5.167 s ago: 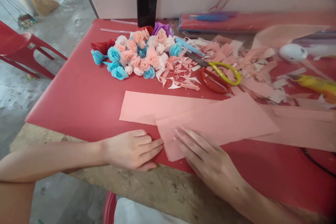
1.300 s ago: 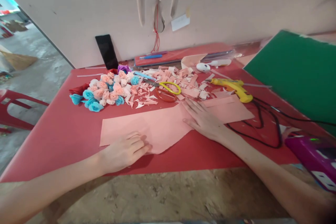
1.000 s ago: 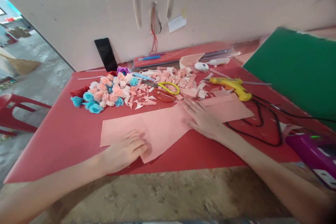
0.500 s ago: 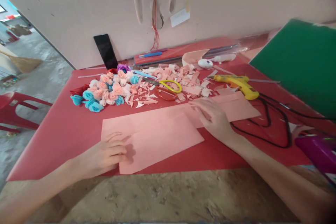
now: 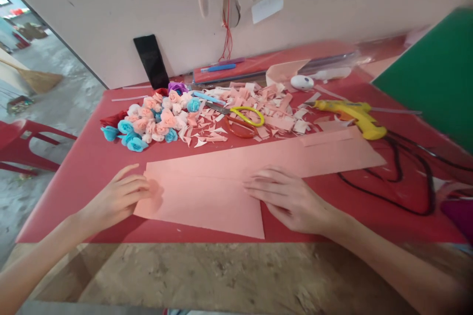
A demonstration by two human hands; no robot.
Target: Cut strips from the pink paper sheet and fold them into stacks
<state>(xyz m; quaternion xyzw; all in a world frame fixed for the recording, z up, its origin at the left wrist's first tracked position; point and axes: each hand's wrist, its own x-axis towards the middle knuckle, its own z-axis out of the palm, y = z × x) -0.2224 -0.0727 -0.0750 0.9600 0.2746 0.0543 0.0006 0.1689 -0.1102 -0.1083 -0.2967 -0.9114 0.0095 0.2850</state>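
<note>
Now pink paper (image 5: 207,197) lies flat between left hand (image 5: 118,197) and right hand (image 5: 291,199) fingers

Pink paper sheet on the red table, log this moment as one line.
left hand: flat on left edge of pink paper sheet | right hand: pressing its right edge | yellow-handled scissors: untouched behind

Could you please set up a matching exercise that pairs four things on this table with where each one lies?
Things:
1. scissors
2. glue gun
3. paper roses
4. left hand

Places:
A. at the left end of the pink paper strip
B. among the pink scraps
C. in a heap at the far left of the red sheet
D. right of the scraps, by the black cord

Pairs: 1-B, 2-D, 3-C, 4-A
</note>
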